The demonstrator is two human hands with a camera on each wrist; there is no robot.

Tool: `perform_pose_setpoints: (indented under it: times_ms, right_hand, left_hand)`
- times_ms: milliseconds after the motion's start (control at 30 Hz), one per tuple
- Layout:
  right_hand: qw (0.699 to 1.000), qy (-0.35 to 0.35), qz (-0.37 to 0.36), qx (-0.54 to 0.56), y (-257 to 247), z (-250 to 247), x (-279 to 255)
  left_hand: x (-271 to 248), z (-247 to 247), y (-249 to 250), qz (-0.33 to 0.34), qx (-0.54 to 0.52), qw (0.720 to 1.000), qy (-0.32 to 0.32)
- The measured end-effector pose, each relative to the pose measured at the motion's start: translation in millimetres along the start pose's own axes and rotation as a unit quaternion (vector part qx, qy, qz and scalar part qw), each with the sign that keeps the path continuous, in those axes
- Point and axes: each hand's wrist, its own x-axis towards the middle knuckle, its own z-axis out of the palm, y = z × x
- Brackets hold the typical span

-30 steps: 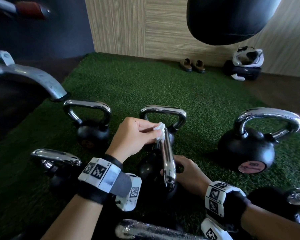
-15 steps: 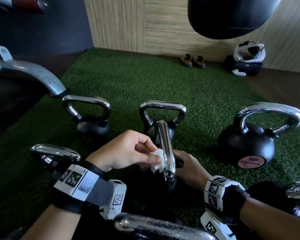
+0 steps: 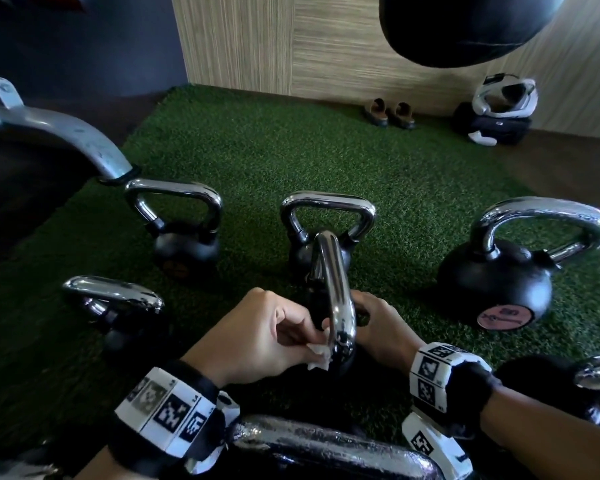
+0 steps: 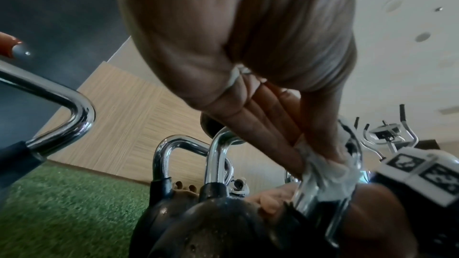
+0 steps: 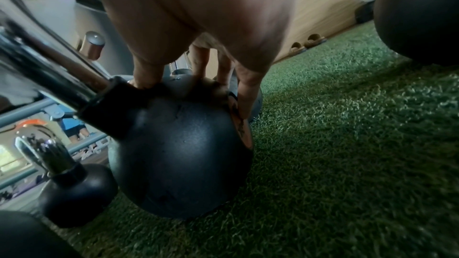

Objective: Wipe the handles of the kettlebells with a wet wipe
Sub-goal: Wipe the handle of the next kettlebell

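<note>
Several black kettlebells with chrome handles stand on green turf. The middle kettlebell (image 3: 336, 358) (image 5: 178, 156) is right in front of me, its chrome handle (image 3: 335, 289) (image 4: 218, 156) end-on to the head camera. My left hand (image 3: 267, 337) (image 4: 320, 156) pinches a white wet wipe (image 3: 319, 356) (image 4: 327, 176) against the near lower part of that handle. My right hand (image 3: 381, 327) (image 5: 198, 77) rests on the ball's top and far side, fingers (image 5: 244, 93) spread down over it.
Other kettlebells stand at back left (image 3: 184, 244), back middle (image 3: 326, 216), right (image 3: 499, 282), near left (image 3: 118, 306) and far right edge (image 3: 596, 379). A chrome bar (image 3: 326, 445) lies just below my wrists. A machine's grey arm (image 3: 66, 140) is at left; a punching bag (image 3: 465, 26) hangs above.
My left hand has slid the wipe from the far top of the handle down toward its near lower end. The right hand has stayed on the ball.
</note>
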Motion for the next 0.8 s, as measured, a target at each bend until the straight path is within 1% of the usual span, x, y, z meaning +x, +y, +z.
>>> perform_pose_setpoints:
  times_ms: [133, 267, 333, 400, 433, 500, 533, 567, 600, 667, 733, 800]
  right_hand:
    - [1.000, 0.001, -0.009, -0.012, -2.2, 0.1, -2.8]
    - [0.999, -0.006, -0.009, -0.030, -6.2, -6.0, -0.3]
    - [1.000, -0.016, -0.020, -0.002, -15.3, -13.0, 3.2]
    - [0.997, 0.015, -0.030, 0.065, -25.9, -22.3, 10.2]
    - [0.994, 0.051, -0.037, 0.093, -35.1, -28.7, 12.9]
    - [0.983, 0.132, -0.078, 0.103, -57.6, -43.1, 15.4]
    - [0.976, 0.153, -0.108, 0.111, -69.7, -49.6, 14.3]
    - [0.969, 0.157, -0.138, 0.130, -84.4, -55.7, 11.8]
    - [0.964, 0.143, -0.163, 0.155, -97.7, -60.7, 8.5]
    - [0.957, 0.088, -0.195, 0.196, -119.7, -65.9, 1.6]
    - [0.956, 0.055, -0.201, 0.204, -128.8, -67.3, 0.0]
    - [0.955, 0.042, -0.195, 0.222, -130.5, -67.2, 0.6]
  left_hand:
    - [-2.3, 7.9, -9.7, -0.001, 0.047, 0.999, 0.021]
    - [-4.5, 7.9, -16.9, -0.012, 0.028, 0.999, 0.024]
    - [-3.1, 0.3, -15.5, -0.007, 0.012, 0.999, 0.033]
    - [0.7, -12.1, -10.3, 0.021, 0.001, 0.997, 0.075]
    - [3.7, -19.6, -6.7, 0.035, -0.006, 0.994, 0.105]
    - [10.5, -34.6, 2.9, 0.058, -0.027, 0.984, 0.164]
    - [14.9, -41.3, 8.0, 0.069, -0.039, 0.979, 0.188]
    - [19.5, -47.2, 13.2, 0.077, -0.054, 0.974, 0.205]
    - [23.9, -51.8, 17.5, 0.080, -0.074, 0.970, 0.216]
    - [30.7, -56.8, 24.4, 0.084, -0.122, 0.964, 0.222]
    - [35.3, -56.6, 29.5, 0.085, -0.149, 0.961, 0.217]
    - [39.2, -54.3, 33.5, 0.079, -0.166, 0.961, 0.205]
